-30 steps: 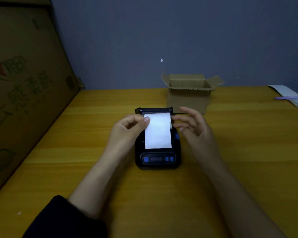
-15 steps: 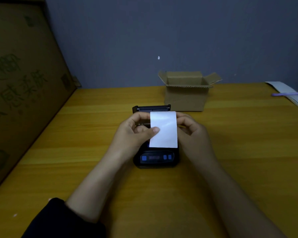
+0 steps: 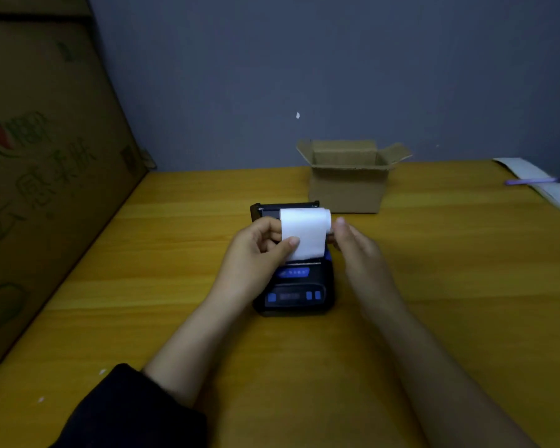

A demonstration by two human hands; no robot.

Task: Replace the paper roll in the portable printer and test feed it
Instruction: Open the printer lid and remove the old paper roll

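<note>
A small black portable printer (image 3: 293,292) with blue buttons sits in the middle of the yellow wooden table (image 3: 434,286), its lid (image 3: 282,208) open at the back. Above its paper bay is a white paper roll (image 3: 306,231) with a loose sheet hanging toward me. My left hand (image 3: 259,250) grips the roll from the left, thumb pressed on the sheet. My right hand (image 3: 356,240) is at the roll's right end, fingertips touching or nearly touching it; I cannot tell if it grips.
A small open cardboard box (image 3: 346,179) stands just behind and right of the printer. A large printed cardboard box (image 3: 46,176) walls off the left side. White papers with a purple pen (image 3: 535,181) lie at the far right edge. A grey wall is behind.
The paper roll has risen out of the printer bay and shifted right; the hanging sheet now uncovers the printer's front panel. My right hand has opened and slid to the roll's right end.
</note>
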